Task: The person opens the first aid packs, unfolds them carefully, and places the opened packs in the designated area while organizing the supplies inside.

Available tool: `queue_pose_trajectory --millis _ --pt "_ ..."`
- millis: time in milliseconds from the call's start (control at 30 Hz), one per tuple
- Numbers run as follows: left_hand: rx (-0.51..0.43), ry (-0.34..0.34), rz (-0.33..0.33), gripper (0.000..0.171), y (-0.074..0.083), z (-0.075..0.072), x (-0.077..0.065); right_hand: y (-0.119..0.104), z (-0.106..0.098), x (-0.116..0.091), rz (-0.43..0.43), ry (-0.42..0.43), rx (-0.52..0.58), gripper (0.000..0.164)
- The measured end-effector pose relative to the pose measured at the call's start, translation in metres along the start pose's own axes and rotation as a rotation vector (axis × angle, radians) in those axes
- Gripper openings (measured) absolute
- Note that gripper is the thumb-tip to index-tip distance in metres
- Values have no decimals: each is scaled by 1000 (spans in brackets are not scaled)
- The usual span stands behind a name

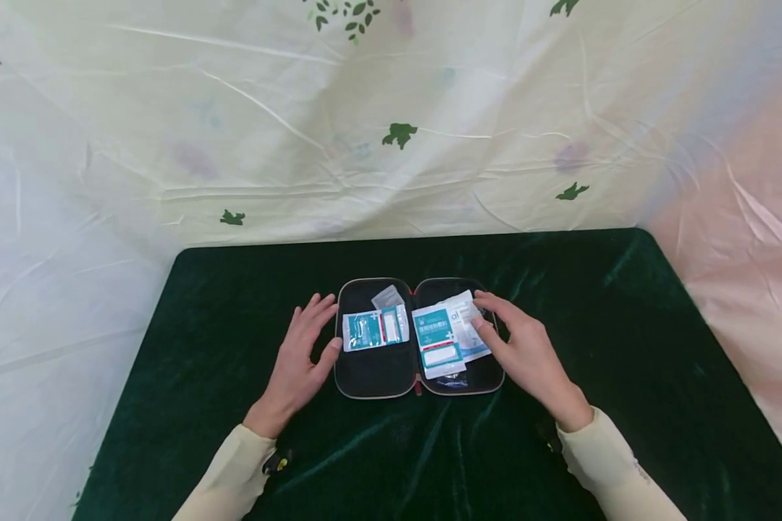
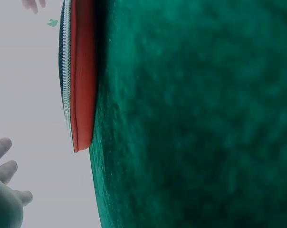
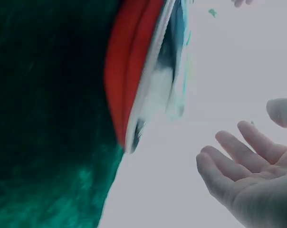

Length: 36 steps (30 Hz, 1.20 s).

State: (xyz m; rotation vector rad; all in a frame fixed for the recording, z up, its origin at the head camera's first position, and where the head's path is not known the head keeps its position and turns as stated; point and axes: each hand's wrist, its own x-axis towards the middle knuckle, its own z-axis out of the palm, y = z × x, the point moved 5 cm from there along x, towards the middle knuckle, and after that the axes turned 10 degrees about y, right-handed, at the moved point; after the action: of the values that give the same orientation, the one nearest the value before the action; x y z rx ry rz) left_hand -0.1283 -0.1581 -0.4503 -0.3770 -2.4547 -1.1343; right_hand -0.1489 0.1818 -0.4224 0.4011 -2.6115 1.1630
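An unzipped case (image 1: 374,378) lies spread flat, its two halves side by side. Its outside shows red (image 2: 84,76) in the left wrist view. In the left half are a teal-and-white packet (image 1: 363,331) and a small pale sachet (image 1: 387,297). The right half holds another teal-and-white packet (image 1: 435,329) over a pale packet (image 1: 472,347), plus something dark and shiny below. My left hand (image 1: 297,369) is beside the left rim with fingers extended. My right hand (image 1: 531,354) hovers at the right half, fingers apart and holding nothing in the right wrist view.
Dark green velvety cloth (image 1: 391,463) covers the table under the case. Behind and at both sides hangs a pale, wrinkled curtain (image 1: 287,159) printed with green leaf shapes. The table's far edge runs a little beyond the case.
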Motion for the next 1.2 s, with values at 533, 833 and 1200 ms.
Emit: queue_pose_trajectory --millis 533,833,1200 --pt "242 -236 49 68 -15 23 17 -46 65 15 -203 -232 -114 50" --pt "366 -348 -7 68 -26 27 36 -56 88 35 -240 -322 -232 53" --pt "394 -408 -81 46 -37 34 43 -51 110 56 -173 -380 -263 50"
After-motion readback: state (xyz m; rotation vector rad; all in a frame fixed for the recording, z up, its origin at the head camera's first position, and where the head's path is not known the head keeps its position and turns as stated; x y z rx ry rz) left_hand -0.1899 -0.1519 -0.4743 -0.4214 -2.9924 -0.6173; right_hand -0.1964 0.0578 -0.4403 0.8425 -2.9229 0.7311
